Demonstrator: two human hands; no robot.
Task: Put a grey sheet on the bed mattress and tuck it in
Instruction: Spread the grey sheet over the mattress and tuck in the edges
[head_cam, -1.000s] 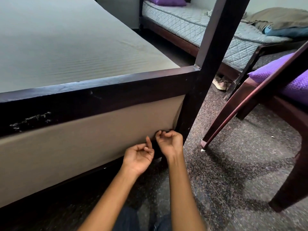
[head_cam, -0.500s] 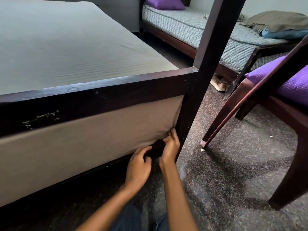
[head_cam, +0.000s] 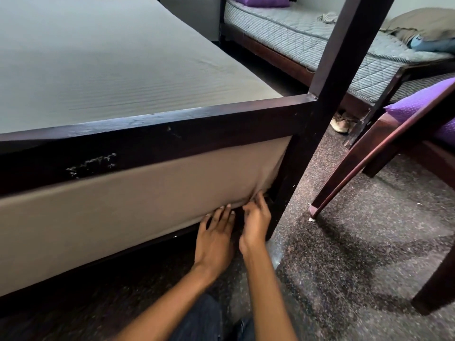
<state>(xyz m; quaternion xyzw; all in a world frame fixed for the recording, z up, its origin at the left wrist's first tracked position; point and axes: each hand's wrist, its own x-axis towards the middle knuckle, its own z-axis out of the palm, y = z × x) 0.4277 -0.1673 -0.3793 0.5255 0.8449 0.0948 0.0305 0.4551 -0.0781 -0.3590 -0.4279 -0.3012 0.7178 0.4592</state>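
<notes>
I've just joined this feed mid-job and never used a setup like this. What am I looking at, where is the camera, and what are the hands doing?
There is no machine: a person works bare-handed, and the single camera sits on their head, looking down. Both hands are low at the bed's corner, beside the dark bedpost. The left hand lies flat, fingers at the lower edge of the grey sheet. The right hand pushes bunched sheet in at the corner. The sheet already covers the mattress top. A chair stands to the right.

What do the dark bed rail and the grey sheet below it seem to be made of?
Dark brown bed rail: likely painted or stained wood, slightly glossy, with pale chips in the finish. Smooth grey sheet: thin woven fabric, matte; it puckers where both hands tuck it.
</notes>
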